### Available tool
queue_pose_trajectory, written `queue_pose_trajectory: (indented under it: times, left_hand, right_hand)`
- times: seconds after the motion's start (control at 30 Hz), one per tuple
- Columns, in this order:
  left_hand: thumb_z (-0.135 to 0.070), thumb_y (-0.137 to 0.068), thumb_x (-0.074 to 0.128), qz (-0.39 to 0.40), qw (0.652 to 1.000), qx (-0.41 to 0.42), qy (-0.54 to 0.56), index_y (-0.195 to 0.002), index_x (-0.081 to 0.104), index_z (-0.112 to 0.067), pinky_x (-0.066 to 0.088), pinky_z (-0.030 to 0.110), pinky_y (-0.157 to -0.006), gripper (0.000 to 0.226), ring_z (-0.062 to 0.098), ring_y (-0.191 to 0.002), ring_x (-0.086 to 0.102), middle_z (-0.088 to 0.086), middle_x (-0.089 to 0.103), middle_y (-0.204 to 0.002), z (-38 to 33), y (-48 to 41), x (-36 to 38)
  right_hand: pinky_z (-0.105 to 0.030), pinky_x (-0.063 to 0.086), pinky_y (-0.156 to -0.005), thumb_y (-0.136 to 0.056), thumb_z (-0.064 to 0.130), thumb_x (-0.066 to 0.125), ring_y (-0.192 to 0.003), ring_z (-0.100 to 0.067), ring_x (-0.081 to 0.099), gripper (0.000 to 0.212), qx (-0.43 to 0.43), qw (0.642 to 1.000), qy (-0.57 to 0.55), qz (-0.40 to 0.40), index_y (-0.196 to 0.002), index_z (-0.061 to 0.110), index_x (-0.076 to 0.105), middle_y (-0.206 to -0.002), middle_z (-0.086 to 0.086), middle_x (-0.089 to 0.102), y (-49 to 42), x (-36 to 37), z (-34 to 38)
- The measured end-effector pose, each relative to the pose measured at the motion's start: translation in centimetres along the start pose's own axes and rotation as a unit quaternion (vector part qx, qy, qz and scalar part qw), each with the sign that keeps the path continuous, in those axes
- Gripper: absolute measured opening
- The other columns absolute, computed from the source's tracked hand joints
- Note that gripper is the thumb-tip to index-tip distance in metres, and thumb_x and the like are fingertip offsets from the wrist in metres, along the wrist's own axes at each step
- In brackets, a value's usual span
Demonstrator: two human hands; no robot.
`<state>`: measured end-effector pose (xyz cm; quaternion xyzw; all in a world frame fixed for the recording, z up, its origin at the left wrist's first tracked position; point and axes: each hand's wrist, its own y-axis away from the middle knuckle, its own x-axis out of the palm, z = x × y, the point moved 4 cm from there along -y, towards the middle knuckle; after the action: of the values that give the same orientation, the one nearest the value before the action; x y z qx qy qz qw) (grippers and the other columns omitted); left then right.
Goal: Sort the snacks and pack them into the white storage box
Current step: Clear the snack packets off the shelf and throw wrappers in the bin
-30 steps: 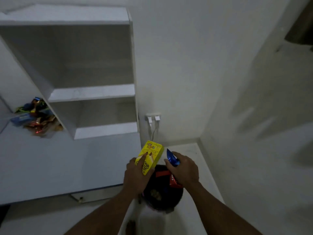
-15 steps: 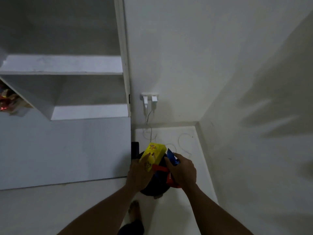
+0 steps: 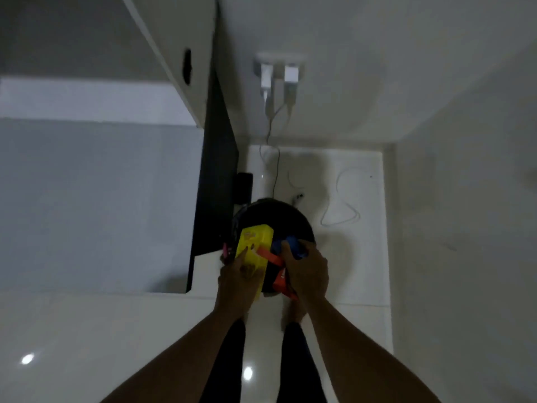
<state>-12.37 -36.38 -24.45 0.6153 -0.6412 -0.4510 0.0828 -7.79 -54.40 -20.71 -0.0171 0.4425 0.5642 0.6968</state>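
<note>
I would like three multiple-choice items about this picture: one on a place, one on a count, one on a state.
1. Where is the black bin?
A. On the floor in front of the person
B. On the shelf
C. On the desk

2. How many chargers are plugged into the wall socket?
A. None
B. Two
C. Four

3. What is the state of the left hand?
A. Open and empty
B. Flat on the floor
C. Closed on the yellow box

Answers:
1. A, the bin stands on the white floor, below both hands.
2. B, two white chargers sit side by side in the socket.
3. C, the fingers wrap the yellow box, held over the bin; the right hand holds blue and orange packets.
</note>
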Motion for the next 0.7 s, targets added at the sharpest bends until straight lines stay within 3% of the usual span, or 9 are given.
queue_pose_trajectory:
  times: [0.1, 0.27, 0.37, 0.47, 0.6, 0.7]
  left_hand:
    - [-0.064, -0.073, 0.056, -0.015, 0.999, -0.048, 0.004, -0.138, 0.049, -0.031, 0.06, 0.044, -0.076, 0.074, 0.026, -0.095, 0.067, 0.008, 0.067, -0.105, 2.2, -2.7, 2.4]
    - [-0.047, -0.092, 0.059, -0.01, 0.996, -0.088, 0.014, -0.141, 0.047, -0.028, 0.052, 0.039, -0.089, 0.055, 0.029, -0.112, 0.059, 0.008, 0.06, -0.126, 5.8, -7.5, 6.1]
    - [-0.068, -0.08, 0.056, 0.016, 0.995, -0.101, 0.02, -0.137, 0.043, -0.046, 0.044, 0.052, -0.102, 0.062, 0.028, -0.121, 0.054, 0.001, 0.058, -0.134, 7.8, -10.3, 7.9]
    - [-0.094, -0.062, 0.046, 0.043, 0.991, -0.123, 0.025, -0.12, 0.043, -0.069, 0.044, 0.055, -0.1, 0.064, 0.027, -0.12, 0.055, -0.009, 0.062, -0.127, 11.5, -13.8, 10.1]
    - [-0.099, -0.059, 0.04, 0.047, 0.989, -0.138, 0.039, -0.121, 0.049, -0.059, 0.044, 0.06, -0.098, 0.074, 0.029, -0.113, 0.059, -0.005, 0.064, -0.119, 13.1, -16.6, 11.5]
    - [-0.096, -0.063, 0.038, 0.045, 0.99, -0.132, 0.025, -0.127, 0.046, -0.05, 0.044, 0.064, -0.096, 0.079, 0.034, -0.112, 0.058, 0.005, 0.061, -0.122, 13.3, -17.6, 11.9]
  right_hand:
    - [-0.031, 0.05, -0.081, -0.085, 0.06, 0.061, -0.104, -0.022, 0.064, 0.06, 0.022, 0.999, 0.015, 0.036, -0.131, 0.023, 0.056, -0.115, -0.001, 0.068, -3.5, 3.4, -3.4]
    - [-0.025, 0.039, -0.066, -0.084, 0.064, 0.058, -0.09, -0.014, 0.064, 0.052, 0.06, 0.996, 0.016, 0.068, -0.114, 0.022, 0.064, -0.097, 0.005, 0.069, -7.9, 9.1, -8.3]
    - [-0.026, 0.042, -0.069, -0.083, 0.065, 0.059, -0.085, -0.012, 0.061, 0.051, 0.099, 0.993, -0.012, 0.063, -0.106, 0.02, 0.067, -0.091, 0.007, 0.066, -9.9, 12.2, -10.6]
    - [-0.031, 0.05, -0.075, -0.082, 0.068, 0.057, -0.089, -0.015, 0.064, 0.057, 0.148, 0.987, -0.053, 0.044, -0.107, 0.018, 0.068, -0.096, 0.003, 0.069, -11.3, 15.3, -12.5]
    - [-0.032, 0.054, -0.08, -0.08, 0.072, 0.057, -0.093, -0.014, 0.066, 0.06, 0.187, 0.972, -0.132, 0.054, -0.106, 0.02, 0.069, -0.098, 0.003, 0.071, -12.6, 18.8, -14.1]
    - [-0.033, 0.048, -0.093, -0.081, 0.072, 0.055, -0.109, -0.015, 0.059, 0.067, 0.195, 0.963, -0.169, 0.08, -0.129, 0.024, 0.059, -0.12, 0.004, 0.065, -13.6, 19.8, -15.2]
